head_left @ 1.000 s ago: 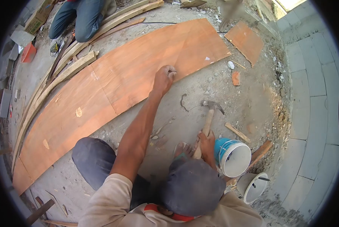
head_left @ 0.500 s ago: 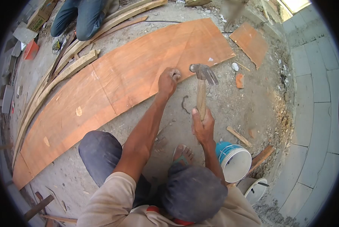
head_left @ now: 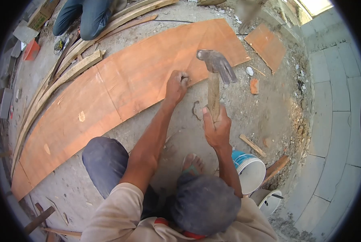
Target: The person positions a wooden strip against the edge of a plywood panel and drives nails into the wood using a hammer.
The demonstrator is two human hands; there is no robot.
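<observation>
A long curved plywood panel [head_left: 140,76] lies on the ground across the view. At its near edge, toward the right end, my left hand [head_left: 176,86] is closed in a pinch; what its fingers hold is too small to make out. My right hand [head_left: 217,126] grips the wooden handle of a claw hammer [head_left: 214,86], thumb along the handle. The metal head is raised to the right of my left hand, over the panel's near edge.
A small plywood piece [head_left: 266,47] lies at upper right. Beside my right forearm are a blue-and-white bucket [head_left: 251,173] and another pail [head_left: 271,203]. Long curved timbers [head_left: 67,82] run behind the panel, near a kneeling person [head_left: 83,16]. A block wall [head_left: 333,121] stands right.
My right hand has lifted the hammer from low near the bucket up to beside my left hand, its head now higher. My left hand stays closed at the panel's edge.
</observation>
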